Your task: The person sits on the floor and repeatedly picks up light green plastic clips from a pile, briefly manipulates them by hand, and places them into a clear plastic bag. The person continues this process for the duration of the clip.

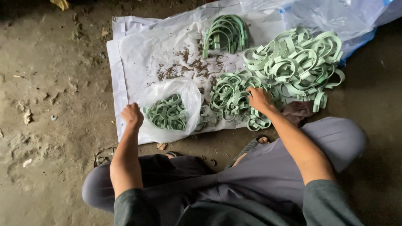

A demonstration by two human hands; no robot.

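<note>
My left hand (pixel 132 115) is closed on the rim of a clear plastic bag (pixel 188 98), holding it open; several pale green plastic clamp rings (pixel 167 113) lie inside. My right hand (pixel 259 99) rests palm down on a loose heap of the same green rings (pixel 228 96), its fingers curled into them; whether it grips one I cannot tell. A bigger tangled pile of rings (pixel 297 60) lies to the right of that hand. A neat nested stack of rings (pixel 225 35) stands at the far side of the white sheet (pixel 138 54).
The white sheet lies on a dirty concrete floor (pixel 50 104), with brown grit scattered mid-sheet. A clear and blue plastic bag (pixel 335 16) lies at the back right. My knees in grey trousers and a sandalled foot (pixel 256 142) are near the sheet's front edge.
</note>
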